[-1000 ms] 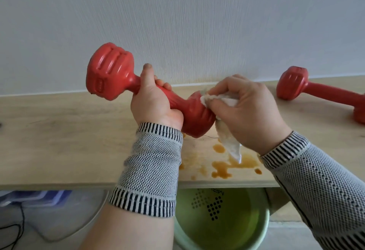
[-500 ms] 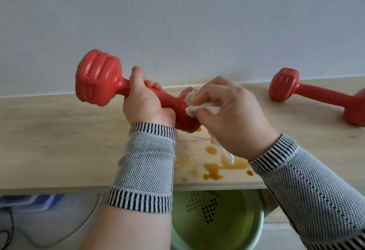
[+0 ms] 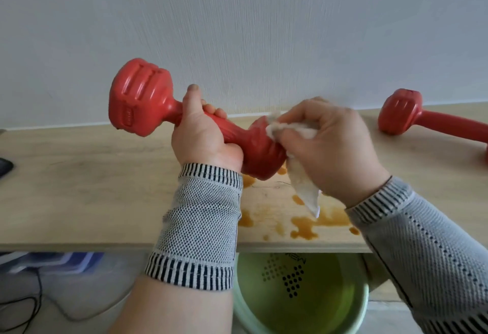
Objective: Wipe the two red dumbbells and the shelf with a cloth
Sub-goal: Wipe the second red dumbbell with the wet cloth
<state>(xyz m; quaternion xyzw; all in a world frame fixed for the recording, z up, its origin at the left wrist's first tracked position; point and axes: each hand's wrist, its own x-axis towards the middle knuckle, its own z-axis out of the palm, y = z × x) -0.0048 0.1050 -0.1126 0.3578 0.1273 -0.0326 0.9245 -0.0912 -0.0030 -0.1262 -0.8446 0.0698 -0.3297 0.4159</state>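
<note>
My left hand [image 3: 204, 139] grips the handle of a red dumbbell [image 3: 141, 98], held in the air above the wooden shelf [image 3: 87, 188]. Its far head tilts up to the left; its near head points down to the right. My right hand [image 3: 332, 146] holds a white cloth [image 3: 303, 183] bunched against that near head, with a tail of cloth hanging down. The second red dumbbell [image 3: 401, 114] lies on the shelf at the far right, partly cut off by the frame edge.
Brown liquid stains [image 3: 303, 225] spread over the shelf near its front edge, below my hands. A green bucket [image 3: 364, 299] stands under the shelf. A white wall rises directly behind the shelf. Cables [image 3: 31, 307] lie on the floor at the lower left.
My right hand has rubbed the cloth around the near head of the held dumbbell. The dumbbell has shifted slightly in my left hand's grip; the other dumbbell stays put.
</note>
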